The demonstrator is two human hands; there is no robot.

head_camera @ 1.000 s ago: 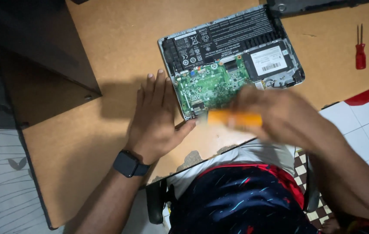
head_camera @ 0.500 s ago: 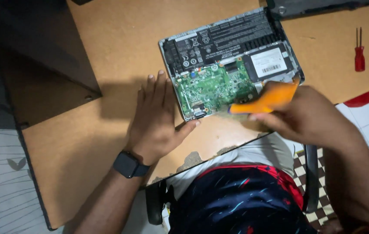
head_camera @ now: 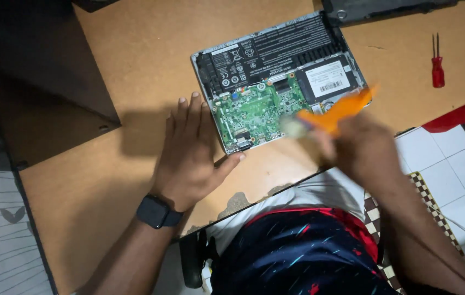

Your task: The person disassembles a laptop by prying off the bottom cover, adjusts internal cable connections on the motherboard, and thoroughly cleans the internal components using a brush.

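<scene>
left hand (head_camera: 189, 155) flat, released on table (head_camera: 134, 65) beside opened laptop (head_camera: 276, 82); right hand (head_camera: 361, 150) grasping orange brush (head_camera: 333, 114).

An opened laptop (head_camera: 276, 82), green board and black battery bared, lies flat just beside the left hand (head_camera: 191, 158). A blurred orange brush (head_camera: 328, 116) tilts in the right hand (head_camera: 366, 150), bristles over the board.

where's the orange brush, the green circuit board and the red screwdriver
orange brush (head_camera: 337, 112), head view, on its orange handle
green circuit board (head_camera: 254, 112), head view, on its middle
red screwdriver (head_camera: 437, 71), head view, on its red grip
</scene>
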